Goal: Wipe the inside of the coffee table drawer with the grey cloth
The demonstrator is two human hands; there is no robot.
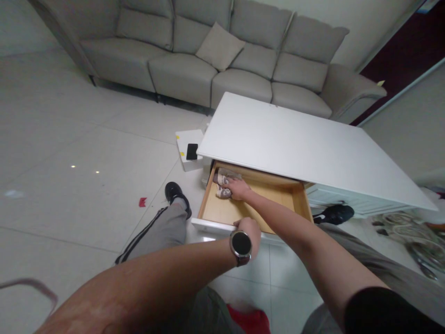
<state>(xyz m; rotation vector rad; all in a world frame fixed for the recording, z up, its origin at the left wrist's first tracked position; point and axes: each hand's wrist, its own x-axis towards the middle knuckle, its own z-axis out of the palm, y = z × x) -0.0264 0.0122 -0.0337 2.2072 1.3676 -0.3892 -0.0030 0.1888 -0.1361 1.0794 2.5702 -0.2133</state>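
Our right hand point(239, 188) lies on the cloth point(223, 191), fingers spread over it; we cannot tell whether they pinch it. The cloth sits bunched under and just left of those fingers, inside the drawer point(219, 211). Nearer to us, our left hand point(251, 230), the 1 with the watch point(241, 243) at its wrist, is curled on the drawer's front edge. Beyond our right hand spreads the table point(295, 139).

We judge the cloth light, soft and limp, with little risk of slipping or breaking. Its loose folds may spill from a fingertip pinch, so the bunched middle, right below our right palm, seems the surest hold, gathering 2 or more layers.
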